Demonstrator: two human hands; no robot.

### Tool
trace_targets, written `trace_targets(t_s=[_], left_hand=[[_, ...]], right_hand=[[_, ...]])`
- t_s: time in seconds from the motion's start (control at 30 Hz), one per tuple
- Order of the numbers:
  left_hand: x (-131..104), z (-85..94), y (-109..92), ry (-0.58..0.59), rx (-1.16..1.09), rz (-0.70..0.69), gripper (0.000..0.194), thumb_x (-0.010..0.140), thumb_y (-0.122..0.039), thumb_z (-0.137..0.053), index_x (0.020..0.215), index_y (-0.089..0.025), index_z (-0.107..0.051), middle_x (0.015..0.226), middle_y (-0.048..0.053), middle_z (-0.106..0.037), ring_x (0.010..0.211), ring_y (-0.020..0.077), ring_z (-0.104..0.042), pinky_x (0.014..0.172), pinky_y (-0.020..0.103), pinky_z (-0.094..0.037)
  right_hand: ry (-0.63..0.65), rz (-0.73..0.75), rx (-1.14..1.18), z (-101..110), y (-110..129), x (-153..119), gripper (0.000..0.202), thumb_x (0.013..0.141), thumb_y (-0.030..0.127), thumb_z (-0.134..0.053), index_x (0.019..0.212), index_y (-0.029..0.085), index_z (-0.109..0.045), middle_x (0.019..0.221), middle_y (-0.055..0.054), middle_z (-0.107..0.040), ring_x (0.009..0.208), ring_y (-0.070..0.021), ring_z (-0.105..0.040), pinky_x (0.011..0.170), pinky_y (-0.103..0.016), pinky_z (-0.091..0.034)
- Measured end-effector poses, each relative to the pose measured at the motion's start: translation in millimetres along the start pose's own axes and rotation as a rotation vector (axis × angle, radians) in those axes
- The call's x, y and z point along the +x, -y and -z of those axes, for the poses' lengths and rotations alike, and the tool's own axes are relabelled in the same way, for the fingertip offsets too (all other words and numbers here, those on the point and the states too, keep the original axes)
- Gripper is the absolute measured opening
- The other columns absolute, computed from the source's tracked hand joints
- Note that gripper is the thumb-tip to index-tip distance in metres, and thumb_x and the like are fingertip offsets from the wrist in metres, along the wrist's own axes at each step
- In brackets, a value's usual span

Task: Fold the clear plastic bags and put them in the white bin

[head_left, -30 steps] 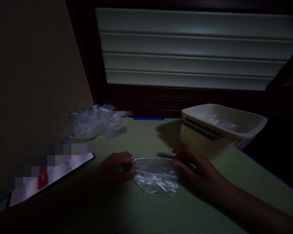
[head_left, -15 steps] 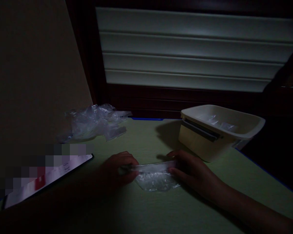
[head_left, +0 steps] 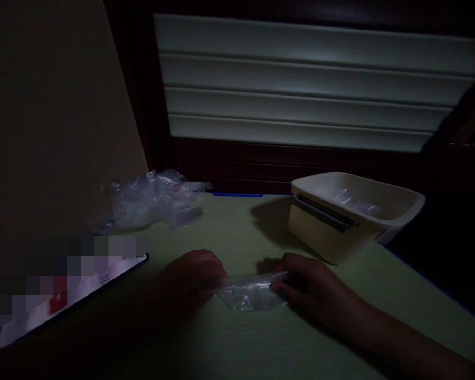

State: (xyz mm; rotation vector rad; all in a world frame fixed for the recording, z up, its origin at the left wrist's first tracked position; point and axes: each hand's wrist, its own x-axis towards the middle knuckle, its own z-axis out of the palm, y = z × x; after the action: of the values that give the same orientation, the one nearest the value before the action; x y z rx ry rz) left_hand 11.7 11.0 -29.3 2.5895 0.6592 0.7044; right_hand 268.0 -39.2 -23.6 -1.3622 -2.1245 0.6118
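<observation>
A clear plastic bag is stretched between my two hands, low over the green table. Closed on its left end is my left hand, blurred and in shadow. My right hand pinches the bag's right end between thumb and fingers. The bag's upper edge runs nearly straight from hand to hand, and its lower part looks crinkled and shiny. Whether anything is inside it is hard to tell in the dim light.
A pile of crumpled clear bags lies at the back left. At the back right stands a cream plastic bin with clear plastic inside. A flat device with a lit screen, partly pixelated, is at the left. Behind the table is a slatted panel.
The fingers of my right hand have closed in more on the bag's edge. My left hand has turned slightly, and the bag's top edge sits a little lower.
</observation>
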Motion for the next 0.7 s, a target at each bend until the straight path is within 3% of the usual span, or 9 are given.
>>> trace_targets(t_s=[0.27,0.37,0.5,0.7], left_hand=[[2.9,-1.3,0.1,0.025,0.16,-0.28,0.019,0.082,-0.008,-0.037,0.087,-0.018,-0.053,0.086,0.003,-0.062,0.079,0.017,-0.053,0.074,0.032,-0.04],[0.0,2.4,-9.6,-0.025,0.247,-0.397,0.028,0.074,-0.005,-0.039,0.096,-0.017,-0.05,0.089,0.006,-0.063,0.08,0.0189,-0.055,0.077,0.035,-0.043],[-6.3,7.7,-21.1,-0.02,0.381,-0.447,0.042,0.065,-0.006,-0.038,0.105,-0.013,-0.046,0.096,0.011,-0.062,0.087,0.0228,-0.055,0.084,0.039,-0.042],[-10.7,7.4,-19.7,-0.007,0.422,-0.395,0.044,0.067,-0.007,-0.038,0.11,-0.014,-0.044,0.104,0.01,-0.06,0.093,0.0219,-0.054,0.085,0.036,-0.044]], right_hand=[[0.009,0.233,-0.278,6.4,4.5,-2.6,0.027,0.07,-0.005,-0.049,0.08,0.016,-0.063,0.077,-0.003,-0.06,0.07,-0.0145,-0.055,0.059,-0.024,-0.042],[0.068,0.28,-0.42,11.7,8.8,-3.9,0.026,0.074,-0.002,-0.054,0.084,0.019,-0.066,0.08,-0.003,-0.064,0.073,-0.016,-0.057,0.064,-0.027,-0.043],[0.112,0.316,-0.562,16.1,4.3,-7.7,0.021,0.079,0.007,-0.057,0.091,0.023,-0.066,0.092,-0.002,-0.067,0.079,-0.0186,-0.059,0.071,-0.033,-0.046],[-0.117,0.385,-0.733,17.0,9.5,-8.6,0.038,0.075,-0.001,-0.047,0.108,0.01,-0.062,0.104,-0.015,-0.066,0.088,-0.0266,-0.062,0.074,-0.042,-0.051]])
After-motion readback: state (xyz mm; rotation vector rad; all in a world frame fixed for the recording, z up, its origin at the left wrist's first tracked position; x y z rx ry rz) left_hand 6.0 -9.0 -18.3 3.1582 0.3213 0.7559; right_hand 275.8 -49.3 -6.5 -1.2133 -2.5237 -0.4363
